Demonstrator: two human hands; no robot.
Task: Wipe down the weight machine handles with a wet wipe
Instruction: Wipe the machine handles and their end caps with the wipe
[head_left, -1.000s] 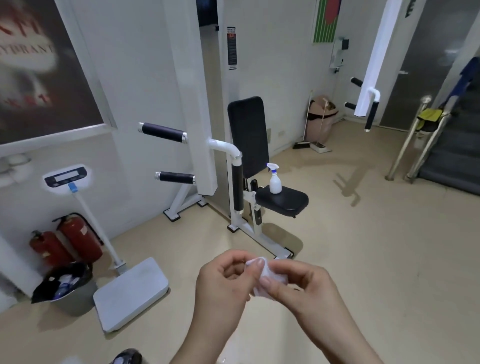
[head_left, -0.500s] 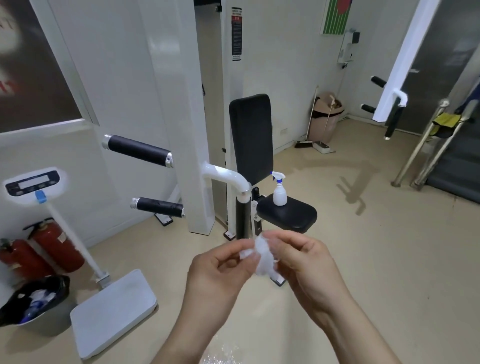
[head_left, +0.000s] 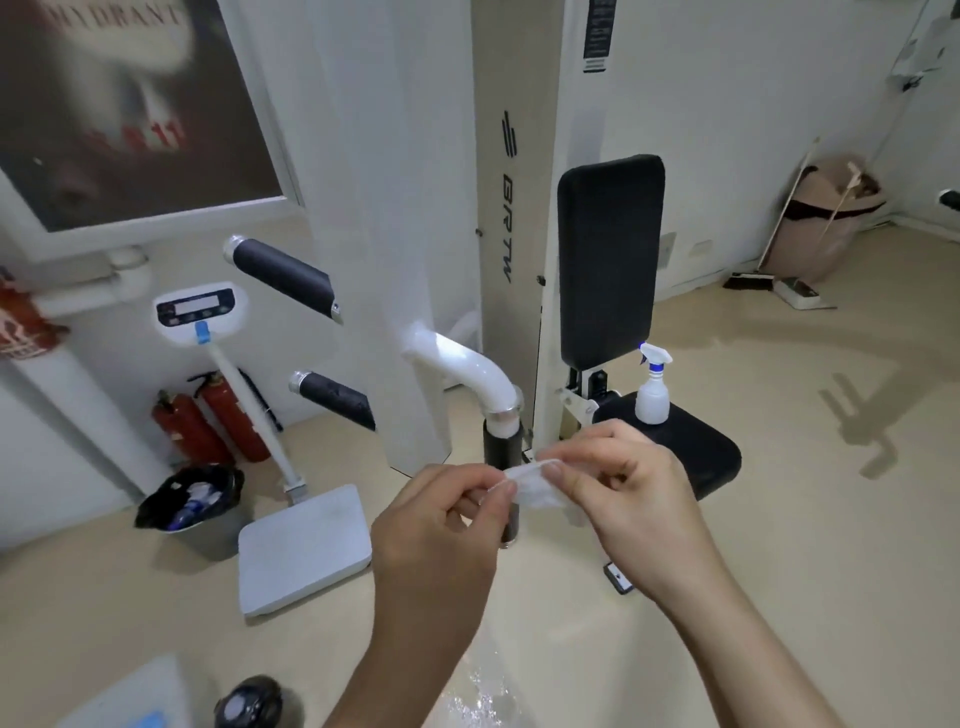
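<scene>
A small crumpled white wet wipe (head_left: 535, 486) is pinched between my left hand (head_left: 436, 535) and my right hand (head_left: 639, 493), both held in front of the white weight machine (head_left: 514, 208). Just behind the wipe hangs a vertical black handle (head_left: 503, 447) on a curved white tube. Two more black foam handles stick out to the left: an upper handle (head_left: 283, 275) and a lower handle (head_left: 332, 397). My hands are not touching any handle.
A spray bottle (head_left: 653, 387) stands on the black seat (head_left: 691, 452) below the black back pad (head_left: 608, 260). Left: a white standing scale (head_left: 301, 545), a bin with a black liner (head_left: 192, 504), two red fire extinguishers (head_left: 208, 421). Far right: a beige bin and broom (head_left: 821, 223).
My head has come closer to the machine, so the handles and seat look larger. My hands keep working the wipe between the fingers, spreading it sideways.
</scene>
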